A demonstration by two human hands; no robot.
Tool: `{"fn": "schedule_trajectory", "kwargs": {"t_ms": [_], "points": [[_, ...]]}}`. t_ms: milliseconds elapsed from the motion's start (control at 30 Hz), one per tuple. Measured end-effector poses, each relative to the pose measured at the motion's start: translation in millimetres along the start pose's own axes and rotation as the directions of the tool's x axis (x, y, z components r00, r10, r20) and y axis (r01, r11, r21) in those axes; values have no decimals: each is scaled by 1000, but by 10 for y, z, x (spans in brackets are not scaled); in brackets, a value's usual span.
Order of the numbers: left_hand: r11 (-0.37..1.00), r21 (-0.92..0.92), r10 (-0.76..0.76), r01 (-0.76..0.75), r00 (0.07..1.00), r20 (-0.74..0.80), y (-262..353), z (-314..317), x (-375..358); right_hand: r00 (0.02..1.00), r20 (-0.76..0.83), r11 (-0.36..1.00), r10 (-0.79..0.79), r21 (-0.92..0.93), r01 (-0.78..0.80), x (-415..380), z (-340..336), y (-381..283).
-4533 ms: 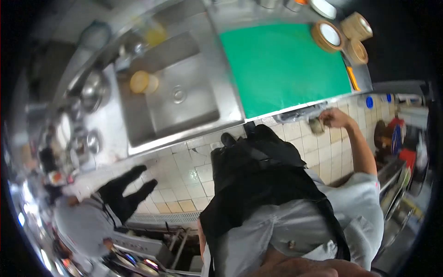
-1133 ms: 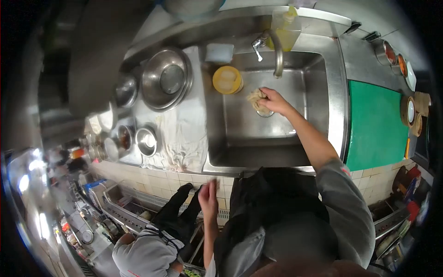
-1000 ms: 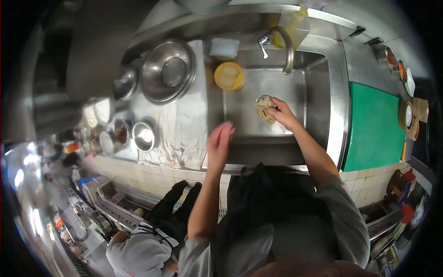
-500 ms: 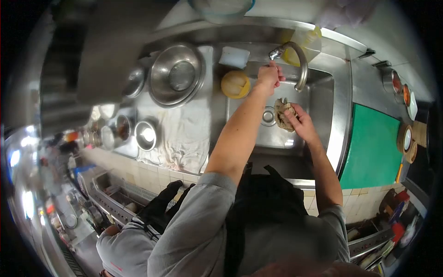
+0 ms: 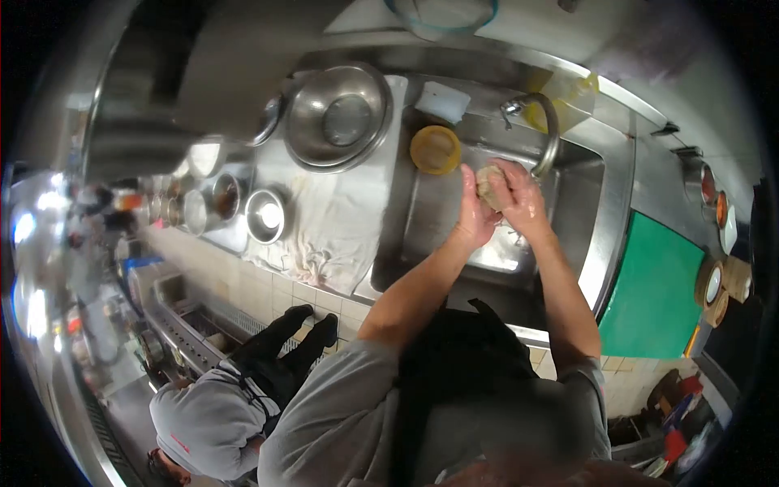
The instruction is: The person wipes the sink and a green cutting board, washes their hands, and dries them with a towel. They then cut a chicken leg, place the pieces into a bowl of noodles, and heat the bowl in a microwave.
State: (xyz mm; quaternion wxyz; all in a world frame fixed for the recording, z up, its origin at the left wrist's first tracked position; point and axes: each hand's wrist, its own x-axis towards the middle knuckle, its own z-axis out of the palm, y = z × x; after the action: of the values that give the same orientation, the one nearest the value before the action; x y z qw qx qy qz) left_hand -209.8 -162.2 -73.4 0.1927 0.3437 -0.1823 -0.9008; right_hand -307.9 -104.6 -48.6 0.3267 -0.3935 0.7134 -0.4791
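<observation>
Head view: both hands are over the steel sink (image 5: 572,219), working on 1 crumpled beige cloth (image 5: 489,187). State of grip: the left hand (image 5: 475,216) cups the cloth from the left and below, thumb pointing up beside it; the right hand (image 5: 521,198) lies across it from the right, fingers curled over the top. The cloth is therefore grasped between 2 hands, partly hidden by the right fingers. Skin of both hands shows bright glints. Cloth location: above the sink basin, just beside the curved tap (image 5: 553,134), whose outlet hangs near the right hand; whether water runs cannot be told. At the basin's far left corner stands 1 round yellow tub (image 5: 436,151), near the left thumb but apart from it. Behind the tub, on the sink ledge, lies 1 pale flat block (image 5: 443,101); behind the tap stands 1 clear container with yellow contents (image 5: 568,101). Left of the sink, a white sheet (image 5: 329,223) covers the bench (image 5: 661,185); on it rest large nested metal bowls (image 5: 338,118) and 1 small metal bowl (image 5: 266,216). Right of the sink, 1 green board (image 5: 653,288) lies flat, with 1 round wooden container (image 5: 712,284) at its far right edge. Lower left, 1 co-worker (image 5: 207,422) in a grey shirt, well apart.
</observation>
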Motion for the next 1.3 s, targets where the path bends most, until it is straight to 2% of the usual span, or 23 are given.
{"fn": "schedule_trajectory", "kwargs": {"t_ms": [67, 133, 200, 233, 267, 300, 333, 367, 400, 467, 533, 600, 667, 733, 767, 867, 900, 967, 1000, 1033, 1067, 1167, 1300], "points": [[961, -265, 116, -78, 984, 133, 24, 156, -116, 952, -3, 930, -307, -216, 299, 15, 17, -20], [956, -275, 147, -105, 979, 138, -40, 108, 163, 955, 44, 939, -292, -175, 295, -44, -9, -2], [943, 140, 294, -302, 953, 79, -24, 161, 346, 966, -21, 940, -257, -238, 245, -139, -115, 168], [921, 197, 362, -335, 924, -120, -3, 384, 278, 986, -59, 973, -157, -183, 144, -187, -167, 286], [921, 195, 364, -338, 924, -116, -34, 401, 317, 985, -60, 972, -161, -186, 147, -237, -188, 424], [789, 472, 470, -393, 881, -53, -96, 371, 383, 984, -174, 987, 31, 163, -2, -304, -199, 563], [581, 700, 547, -416, 836, 43, -93, 427, 373, 944, -218, 858, 248, 502, -110, -372, -230, 625], [425, 822, 501, -380, 855, 136, -96, 446, 328, 931, -244, 743, 273, 668, -43, -444, -267, 691], [426, 821, 495, -380, 858, 140, -99, 517, 269, 928, -251, 744, 277, 667, -41, -488, -294, 775], [345, 868, 208, -358, 930, 301, -123, 599, 189, 905, -161, 419, 394, 908, -21, -562, -298, 967], [329, 876, 269, -353, 924, 272, -127, 728, 80, 904, -86, 321, 420, 945, -59, -648, -238, 917], [418, 890, 185, -185, 976, 116, -20, 813, -12, 837, 75, 160, 543, 969, -190, -723, -109, 794], [309, 916, 235, -255, 954, 187, -101, 616, 103, 839, 113, 191, 533, 950, -249, -717, -17, 522], [-244, 803, 326, -544, 734, 596, -4, 498, 35, 913, 234, 41, 333, 964, -262, -705, 16, 409], [-367, 743, 233, -560, 718, 656, 37, 461, -38, 933, 208, -21, 293, 977, -211, -702, 44, 548], [-378, 683, 83, -625, 712, 697, -50, 247, -80, 960, 172, 104, 221, 975, -198, -648, 94, 699], [-379, 681, 84, -626, 710, 699, 63, 295, -82, 891, 191, 35, 411, 974, -225, -723, 53, 710], [170, 960, -133, -225, 960, 248, 342, 433, -66, 899, 204, 107, 387, 959, -263, -793, -74, 841], [170, 960, -139, -223, 959, 247, 346, 417, 16, 904, 218, 177, 367, 938, -298, -834, -104, 882], [-66, 926, 139, -371, 916, 377, 344, 376, 119, 868, 178, 191, 464, 937, -294, -837, -132, 715], [-330, 841, 367, -428, 763, 532, 350, 345, 222, 868, 175, 192, 465, 937, -292, -856, -153, 725], [-544, 814, 289, -202, 866, 408, 343, 360, 540, 855, 170, 248, 489, 913, -324, -910, -242, 715], [-630, 755, 265, -180, 865, 427, 199, 215, 688, 838, 163, 209, 520, 927, -310, -1090, -294, 687]]}}
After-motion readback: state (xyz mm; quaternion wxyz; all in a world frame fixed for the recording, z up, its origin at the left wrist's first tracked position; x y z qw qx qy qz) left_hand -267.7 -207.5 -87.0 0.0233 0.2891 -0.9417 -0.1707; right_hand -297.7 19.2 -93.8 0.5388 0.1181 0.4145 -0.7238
